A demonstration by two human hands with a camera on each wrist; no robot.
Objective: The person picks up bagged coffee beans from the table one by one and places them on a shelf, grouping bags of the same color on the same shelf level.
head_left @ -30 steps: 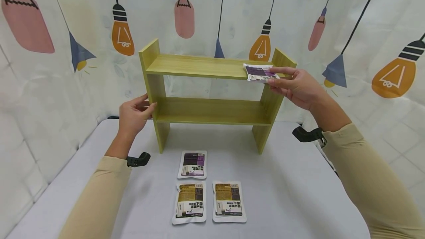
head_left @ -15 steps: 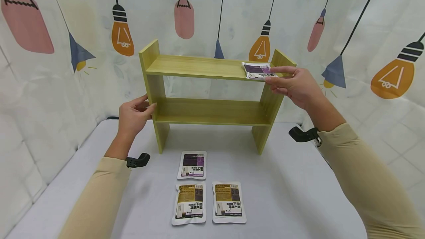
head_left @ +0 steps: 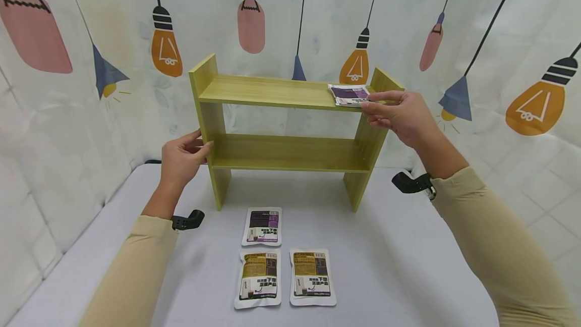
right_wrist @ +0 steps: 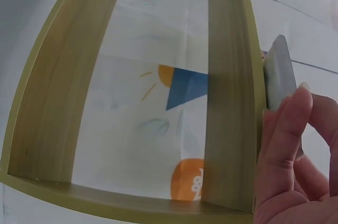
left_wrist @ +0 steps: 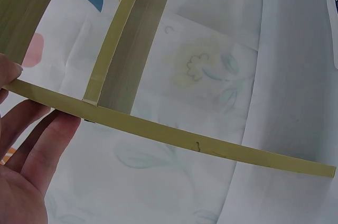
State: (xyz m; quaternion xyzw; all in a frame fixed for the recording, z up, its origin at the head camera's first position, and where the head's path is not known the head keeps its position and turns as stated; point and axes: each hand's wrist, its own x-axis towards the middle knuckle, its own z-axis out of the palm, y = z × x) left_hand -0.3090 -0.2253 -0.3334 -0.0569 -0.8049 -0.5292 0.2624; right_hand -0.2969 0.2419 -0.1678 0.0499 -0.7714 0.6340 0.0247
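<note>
On the top board of the wooden shelf (head_left: 290,115), at its right end, lies a purple packet (head_left: 348,95), and my right hand (head_left: 401,117) has it pinched at the near edge, index finger stretched along the top and thumb underneath. The packet rests flat on the board, just beside the right upright. From the right wrist view I see its pale edge (right_wrist: 279,73) standing against the shelf's side, with my fingertips (right_wrist: 288,123) curled up behind it.

My left hand (head_left: 181,158) is at the other end of the shelf, level with the lower board. Its fingers are fairly straight and the thumb touches the front edge of the left upright; it steadies the wood rather than gripping it. The left wrist view shows my fingers (left_wrist: 37,139) lying under the thin edge of a board.

On the grey table (head_left: 408,266) in front of the shelf lie three more packets, flat and face up: a second purple packet (head_left: 262,226) nearest the shelf, and behind it, side by side, two brown packets (head_left: 257,279) (head_left: 312,276). None of them touches a hand.
</note>
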